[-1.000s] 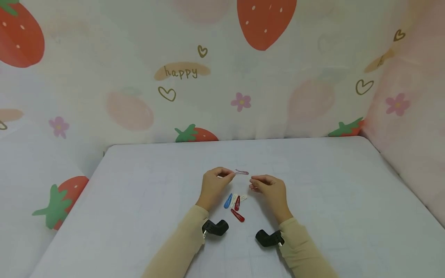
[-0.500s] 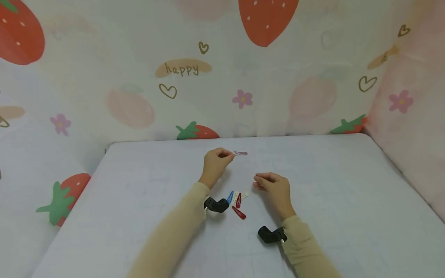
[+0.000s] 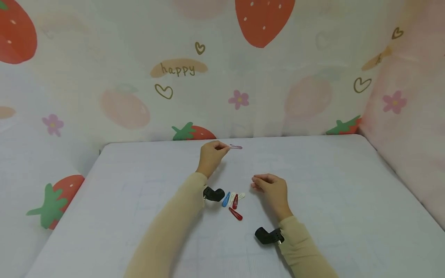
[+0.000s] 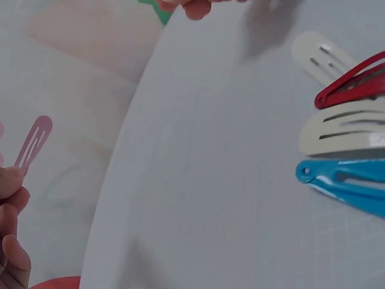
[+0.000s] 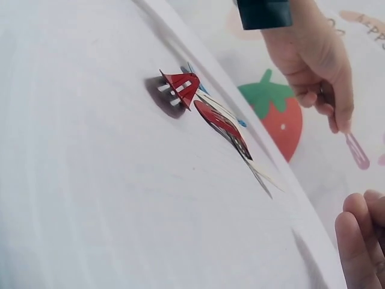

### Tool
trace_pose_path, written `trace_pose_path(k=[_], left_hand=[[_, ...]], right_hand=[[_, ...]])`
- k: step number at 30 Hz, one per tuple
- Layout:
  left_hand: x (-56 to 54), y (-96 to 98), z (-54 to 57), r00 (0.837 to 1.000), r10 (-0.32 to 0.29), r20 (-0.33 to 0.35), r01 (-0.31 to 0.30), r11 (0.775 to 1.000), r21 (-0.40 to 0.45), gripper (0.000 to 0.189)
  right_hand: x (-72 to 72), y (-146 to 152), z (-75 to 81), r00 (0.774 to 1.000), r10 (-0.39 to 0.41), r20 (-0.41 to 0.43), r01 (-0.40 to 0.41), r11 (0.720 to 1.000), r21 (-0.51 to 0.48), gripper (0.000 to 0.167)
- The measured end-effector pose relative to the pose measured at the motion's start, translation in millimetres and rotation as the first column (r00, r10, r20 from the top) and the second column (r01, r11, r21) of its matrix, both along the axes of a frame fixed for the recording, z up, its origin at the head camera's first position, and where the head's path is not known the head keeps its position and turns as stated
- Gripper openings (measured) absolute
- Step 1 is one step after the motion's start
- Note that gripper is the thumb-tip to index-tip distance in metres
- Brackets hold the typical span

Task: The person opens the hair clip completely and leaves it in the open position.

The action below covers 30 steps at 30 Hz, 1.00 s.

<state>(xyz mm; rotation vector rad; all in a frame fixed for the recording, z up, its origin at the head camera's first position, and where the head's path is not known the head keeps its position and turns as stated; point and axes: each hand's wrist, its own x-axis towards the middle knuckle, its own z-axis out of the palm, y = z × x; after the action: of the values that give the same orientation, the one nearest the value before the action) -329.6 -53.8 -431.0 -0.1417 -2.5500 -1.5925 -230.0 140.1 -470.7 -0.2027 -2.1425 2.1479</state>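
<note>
My left hand [image 3: 211, 156] pinches a pink snap hair clip [image 3: 237, 147] between thumb and fingers, above the far part of the table. In the left wrist view the pink clip's rounded end points up, its snap looking lifted in the head view. My right hand [image 3: 272, 191] hovers right of the other clips, fingers loosely bent, with nothing visible in them. Between the forearms lie a blue hair clip [image 3: 226, 199], two white hair clips [image 4: 346, 129] and a red hair clip [image 3: 235, 201], close together. A second red hair clip [image 3: 235, 214] lies nearer me.
A white cloth covers the table [image 3: 156, 166]. Its far edge meets a backdrop [image 3: 278, 69] printed with strawberries, and another printed sheet hangs at the right. A black wrist camera [image 3: 213, 194] sits on the left sleeve, another black camera [image 3: 267, 235] on the right.
My left hand has moved away from the right hand, toward the table's far edge, carrying the pink hair clip. The right hand and the lying clips stay about where they were.
</note>
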Motion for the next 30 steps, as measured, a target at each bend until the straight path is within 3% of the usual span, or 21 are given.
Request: trace_pose_path(k=[11, 20, 30], left_hand=[[-12.8, 7.6, -7.5, 1.0, -0.008, 0.016, 0.008, 1.0, -0.002, 0.017], [-27.1, 9.2, -12.8, 0.998, 0.037, 0.041, -0.034, 0.997, -0.063, 0.016], [-32.6, 9.6, -33.7, 0.99, 0.05, 0.132, -0.045, 0.998, -0.041, 0.012]], right_hand=[[0.4, 5, -2.4, 1.0, -0.008, 0.017, 0.008, 1.0, 0.004, 0.021], [-0.8, 4, 0.5, 1.0, 0.006, 0.02, -0.006, 1.0, -0.023, 0.022], [0.3, 4, -2.4, 0.999, 0.001, 0.051, -0.002, 1.0, 0.021, 0.021]])
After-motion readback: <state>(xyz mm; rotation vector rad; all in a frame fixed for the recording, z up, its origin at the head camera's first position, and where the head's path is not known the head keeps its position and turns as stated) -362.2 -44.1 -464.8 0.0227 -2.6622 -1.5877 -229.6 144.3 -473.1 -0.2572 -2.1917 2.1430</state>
